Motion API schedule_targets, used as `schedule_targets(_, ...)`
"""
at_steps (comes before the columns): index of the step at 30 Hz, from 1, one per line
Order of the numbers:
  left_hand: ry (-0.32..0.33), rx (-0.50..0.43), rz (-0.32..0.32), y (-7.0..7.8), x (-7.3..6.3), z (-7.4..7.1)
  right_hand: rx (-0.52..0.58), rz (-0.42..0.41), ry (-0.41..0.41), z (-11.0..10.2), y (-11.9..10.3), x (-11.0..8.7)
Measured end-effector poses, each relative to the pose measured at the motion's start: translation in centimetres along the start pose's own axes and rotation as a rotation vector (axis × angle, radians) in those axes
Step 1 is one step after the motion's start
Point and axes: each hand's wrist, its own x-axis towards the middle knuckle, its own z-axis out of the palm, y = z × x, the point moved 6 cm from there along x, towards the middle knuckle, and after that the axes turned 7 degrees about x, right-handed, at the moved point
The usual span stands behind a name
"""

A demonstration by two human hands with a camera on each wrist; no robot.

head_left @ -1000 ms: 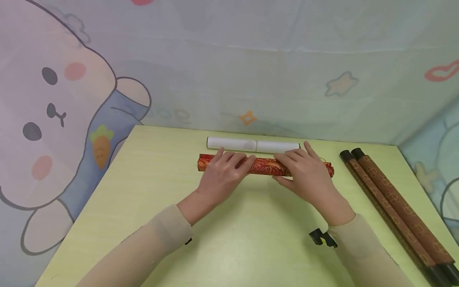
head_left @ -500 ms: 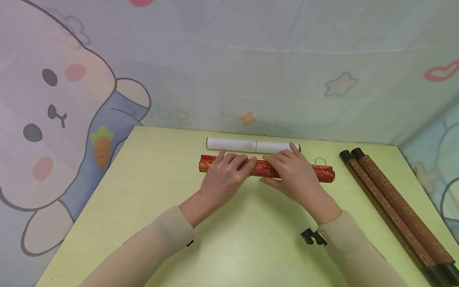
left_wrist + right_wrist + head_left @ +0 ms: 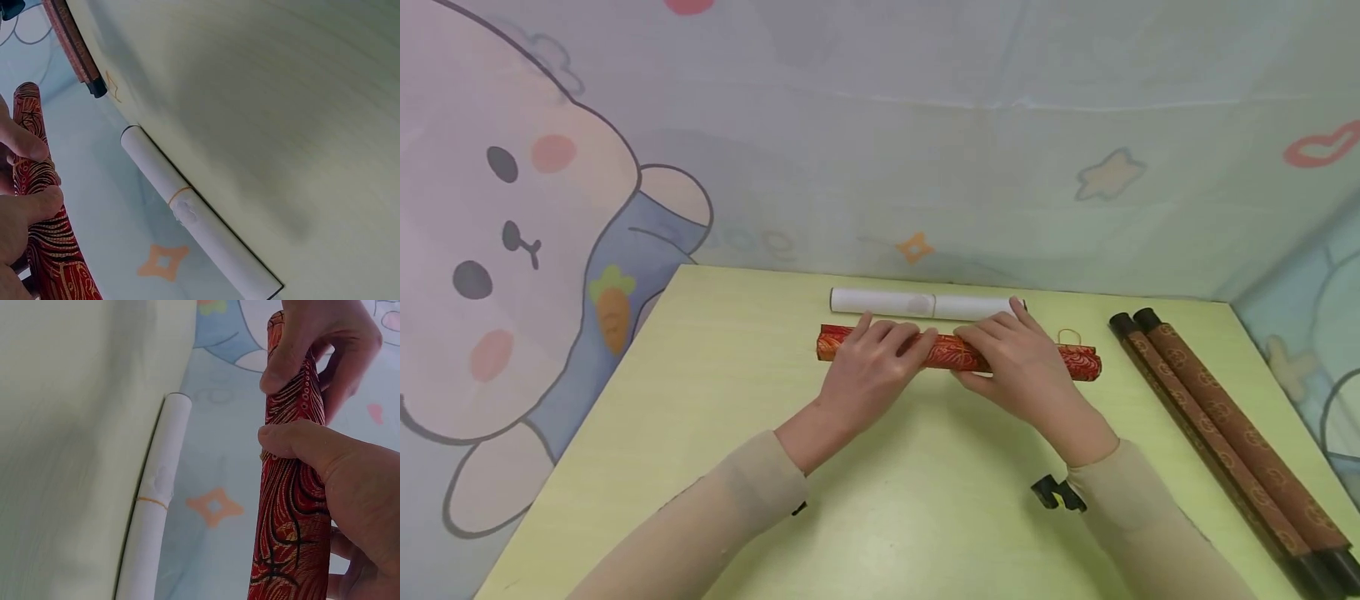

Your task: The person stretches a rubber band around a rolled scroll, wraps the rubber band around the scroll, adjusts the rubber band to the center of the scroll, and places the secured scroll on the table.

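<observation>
Gripping the red roll, left hand and right hand are side by side; its long axis runs crosswise.

This place is looking like a cloth-screened tabletop corner; what kind of room is surrounding it, the views are leaving unclear. A pale yellow table is filling the near and middle part, its far edge running along a printed cloth. A crease is crossing the cloth at the far side, and the fabric is turning a corner at the far right. The print is giving a nursery look: a big cartoon animal wearing a carrot is covering the left, while an orange sparkle, a star and a red heart are decorating the far and right parts. A black device is showing by the wrist of the right hand, suiting a recording spot.
</observation>
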Motion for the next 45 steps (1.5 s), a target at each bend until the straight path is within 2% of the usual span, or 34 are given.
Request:
schedule_targets(4,-0.011,-0.004,0.007,0.2,0.2,0.1,-0.006,0.009,-0.010,0.2,-0.3,0.3)
schedule_targets(11,-0.047,-0.005,-0.001,-0.3,-0.2,0.7,-0.061,0.087,-0.106,0.3,0.1,0.1)
schedule_targets(18,-0.063,-0.053,-0.028,-1.6,-0.7,2.2,-0.071,0.110,-0.078,-1.1,1.5,-1.3)
schedule_targets(20,-0.098,-0.084,-0.042,-2.0,-0.9,2.9,-0.073,0.119,-0.076,-1.4,1.9,-1.9)
schedule_targets(26,-0.265,-0.177,-0.081,-3.1,-1.4,5.6,-0.069,0.164,-0.120,-1.3,3.2,-3.8)
schedule_targets(35,-0.497,-0.261,-0.126,-3.3,-1.6,9.4,-0.048,0.173,-0.154,0.1,4.0,-6.1)
schedule_targets(39,-0.558,-0.306,-0.155,-3.6,-1.5,10.7,-0.046,0.178,-0.155,0.4,4.0,-6.8)
schedule_targets(45,-0.595,-0.324,-0.155,-4.3,-1.7,12.3,-0.039,0.194,-0.169,0.6,4.2,-7.5)
